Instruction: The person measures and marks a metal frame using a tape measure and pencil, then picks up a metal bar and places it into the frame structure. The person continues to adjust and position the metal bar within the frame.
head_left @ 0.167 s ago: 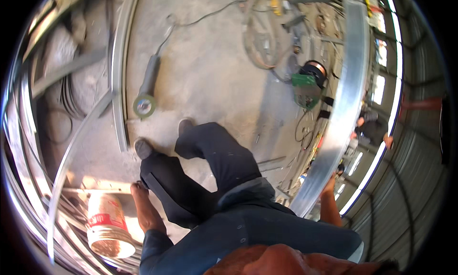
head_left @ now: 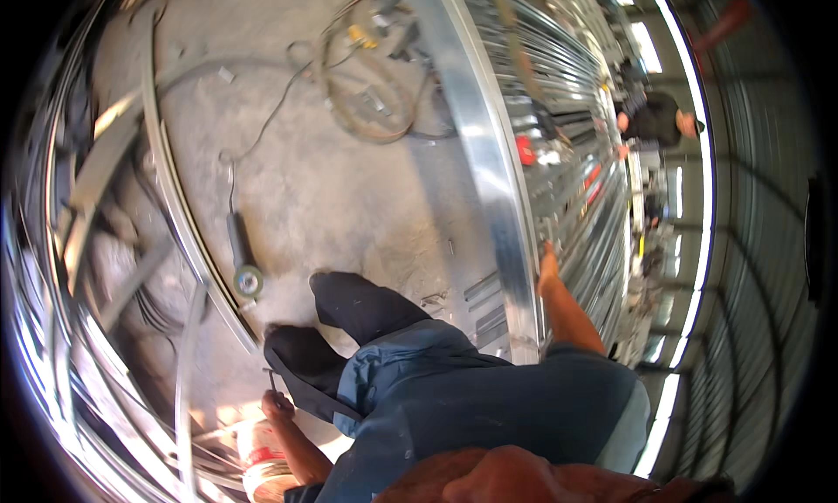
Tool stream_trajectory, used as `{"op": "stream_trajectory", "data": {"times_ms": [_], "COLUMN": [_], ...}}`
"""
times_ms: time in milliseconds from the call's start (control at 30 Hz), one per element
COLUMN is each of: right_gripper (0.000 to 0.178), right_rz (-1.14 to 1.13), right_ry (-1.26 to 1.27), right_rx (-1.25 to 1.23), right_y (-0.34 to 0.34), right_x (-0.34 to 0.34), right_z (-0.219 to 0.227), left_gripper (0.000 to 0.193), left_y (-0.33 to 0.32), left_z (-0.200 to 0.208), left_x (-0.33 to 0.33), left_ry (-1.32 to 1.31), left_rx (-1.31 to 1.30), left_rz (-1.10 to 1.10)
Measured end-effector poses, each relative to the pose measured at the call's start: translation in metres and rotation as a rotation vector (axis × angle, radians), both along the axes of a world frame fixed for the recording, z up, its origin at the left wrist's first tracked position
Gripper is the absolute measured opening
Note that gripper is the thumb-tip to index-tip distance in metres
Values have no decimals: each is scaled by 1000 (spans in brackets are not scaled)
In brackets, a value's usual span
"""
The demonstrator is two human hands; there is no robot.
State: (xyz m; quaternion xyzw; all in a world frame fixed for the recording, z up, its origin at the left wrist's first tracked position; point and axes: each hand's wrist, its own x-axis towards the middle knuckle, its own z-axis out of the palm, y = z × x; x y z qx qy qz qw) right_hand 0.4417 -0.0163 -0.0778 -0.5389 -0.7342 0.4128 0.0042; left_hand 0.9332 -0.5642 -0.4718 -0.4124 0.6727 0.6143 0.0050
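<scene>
My left hand (head_left: 278, 404) hangs low beside my leg, closed around a thin dark tool (head_left: 271, 382) with a short crosspiece at its end; its exact kind is too small to make out. At the right, my right hand (head_left: 548, 265) grips the outer edge of a long, shiny metal beam (head_left: 491, 167). The beam runs from the far edge down beside my body. Part of the right hand's grip is hidden along the beam's side.
An angle grinder (head_left: 241, 257) with a cord lies on the concrete floor. Left of it are a long metal rail (head_left: 179, 193) and metal strips. A bucket (head_left: 262, 455) stands near my left arm. Coiled hose (head_left: 327, 84) lies ahead. Beyond the beam are stacked metal profiles (head_left: 580, 215) and another person (head_left: 655, 119).
My view has turned, so the beam and floor things appear shifted left. My right hand stays at the beam. The tool in my left hand now shows more clearly.
</scene>
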Motion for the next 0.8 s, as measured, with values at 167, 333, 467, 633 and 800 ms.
{"op": "stream_trajectory", "data": {"times_ms": [167,333,467,633,800], "right_gripper": [82,82,85,78,84], "right_rz": [91,131,186,97,99], "right_ry": [-245,-218,-287,-265,-199], "right_rx": [278,184,135,99,119], "right_y": [2,-44,-37,-39,-36], "right_x": [13,22,18,24,29], "right_z": [-13,44,43,50,52], "left_gripper": [54,54,31,25,20], "left_y": [-95,-101,-25,177,359], "left_z": [232,446,552,619,642], "left_x": [-163,-318,-453,-591,-643], "left_ry": [-476,-18,190,491,744], "left_rx": [145,-43,-616,-860,-957], "left_rz": [60,-355,-894,-1458,-1960]}}
